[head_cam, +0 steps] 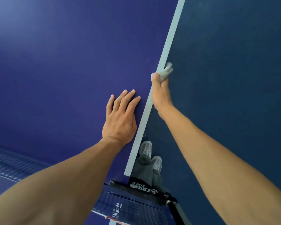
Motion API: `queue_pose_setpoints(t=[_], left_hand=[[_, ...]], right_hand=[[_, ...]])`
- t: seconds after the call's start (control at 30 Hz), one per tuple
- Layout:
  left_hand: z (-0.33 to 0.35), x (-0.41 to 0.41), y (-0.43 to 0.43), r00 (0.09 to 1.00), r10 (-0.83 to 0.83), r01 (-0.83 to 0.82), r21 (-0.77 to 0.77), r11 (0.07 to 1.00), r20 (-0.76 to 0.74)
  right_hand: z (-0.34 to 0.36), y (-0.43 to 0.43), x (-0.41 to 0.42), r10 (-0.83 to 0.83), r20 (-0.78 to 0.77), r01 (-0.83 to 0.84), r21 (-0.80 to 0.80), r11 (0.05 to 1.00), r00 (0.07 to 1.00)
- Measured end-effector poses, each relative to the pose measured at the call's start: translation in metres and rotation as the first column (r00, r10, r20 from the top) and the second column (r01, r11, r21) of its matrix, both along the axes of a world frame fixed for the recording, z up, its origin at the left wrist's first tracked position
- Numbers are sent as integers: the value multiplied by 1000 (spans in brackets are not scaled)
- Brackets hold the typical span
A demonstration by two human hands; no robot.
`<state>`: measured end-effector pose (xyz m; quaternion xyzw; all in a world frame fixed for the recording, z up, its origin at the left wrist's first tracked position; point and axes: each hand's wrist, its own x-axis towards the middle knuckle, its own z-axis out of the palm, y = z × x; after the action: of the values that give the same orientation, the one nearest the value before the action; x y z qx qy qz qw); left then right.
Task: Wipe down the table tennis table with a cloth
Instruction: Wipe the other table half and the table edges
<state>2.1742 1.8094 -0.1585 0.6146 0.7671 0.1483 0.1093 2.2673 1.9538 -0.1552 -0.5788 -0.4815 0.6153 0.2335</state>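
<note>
The blue table tennis table (63, 70) fills the left of the head view, with its white side line (167, 46) running up along the edge. My left hand (120, 117) lies flat on the blue top just inside that line, fingers straight and spread. My right hand (161, 91) is over the table's edge and grips a small grey cloth (167, 71), bunched in its fingers, against the edge. The fingers are mostly hidden below the edge.
The net (133, 207) and its black post clamp (146, 189) sit at the bottom centre. A second strip of net (10, 163) shows at lower left. Dark blue floor (234, 62) lies to the right, with my legs and grey shoes (150, 157) below the edge.
</note>
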Motion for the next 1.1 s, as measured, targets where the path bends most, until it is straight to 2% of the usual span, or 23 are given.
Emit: queue_pose_setpoints(t=[0.17,0.23,0.3,0.4,0.5,0.57,0.67,0.8,0.87,0.97,1.1], left_hand=[[2,0,1,1000,-10,10,-17,1000,-15],[1,1,1,1000,-16,15,-20,1000,-27],[0,1,1,999,-9,9,-3,1000,-31],[-2,1,0,999,7,-6,23,1000,-33],[-2,3,1,1000,9,-8,16,1000,-20],[-2,6,1,1000,26,-25,12,1000,-13],[1,13,0,997,73,-73,8,997,-22],[7,27,22,973,228,-226,59,972,-36],[10,30,43,960,279,-276,91,957,-23],[12,23,82,959,284,-278,145,949,-18],[16,3,143,955,296,-292,111,950,-16]], right_hand=[[-3,-115,29,89,0,-88,-149,985,996],[-3,-127,31,105,3,-103,-167,980,994],[-6,-101,25,96,19,-93,-142,986,995],[-7,-13,7,36,61,-32,-75,997,997],[-2,68,-6,-6,17,6,-37,999,1000],[-3,84,-6,0,-27,-1,-27,1000,1000],[-6,49,2,39,-72,-39,2,999,997],[-12,-56,43,288,-67,-290,-20,957,955],[-9,-88,58,349,-99,-357,-88,930,932],[-12,-59,43,279,-113,-286,-50,957,954],[-20,67,6,97,-64,-95,33,995,993]])
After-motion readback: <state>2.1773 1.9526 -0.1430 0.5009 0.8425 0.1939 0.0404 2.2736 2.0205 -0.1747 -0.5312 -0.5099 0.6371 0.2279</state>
